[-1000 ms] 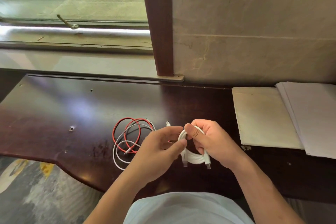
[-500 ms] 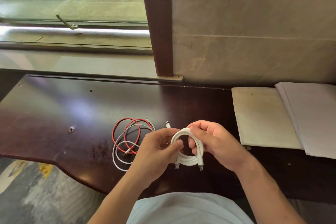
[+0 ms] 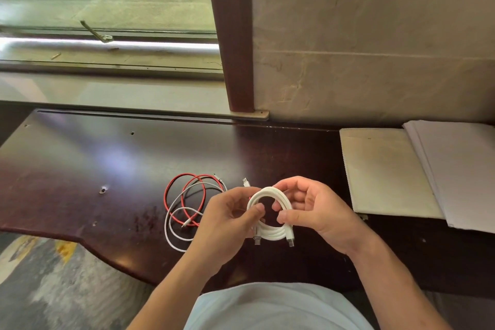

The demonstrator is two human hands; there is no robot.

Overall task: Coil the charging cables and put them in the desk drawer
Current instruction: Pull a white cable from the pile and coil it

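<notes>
A thick white charging cable (image 3: 273,230) is wound into a tight coil, held above the dark wooden desk (image 3: 80,169). My left hand (image 3: 227,220) pinches the coil's left side and my right hand (image 3: 313,211) grips its right side, thumb pressed on the loops. Two plugs hang from the coil's bottom. To the left, a red cable (image 3: 174,190) and a thin white cable (image 3: 171,236) lie loose and tangled together on the desk. No drawer is in view.
An open notebook (image 3: 385,171) and a stack of white paper (image 3: 466,169) lie at the desk's right end. A window sill and a dark wooden post (image 3: 233,35) stand behind the desk. Patterned floor shows at the lower left.
The white coil has shifted left and opened into a rounder ring between both hands. My right thumb moved from the top of the coil to its right side.
</notes>
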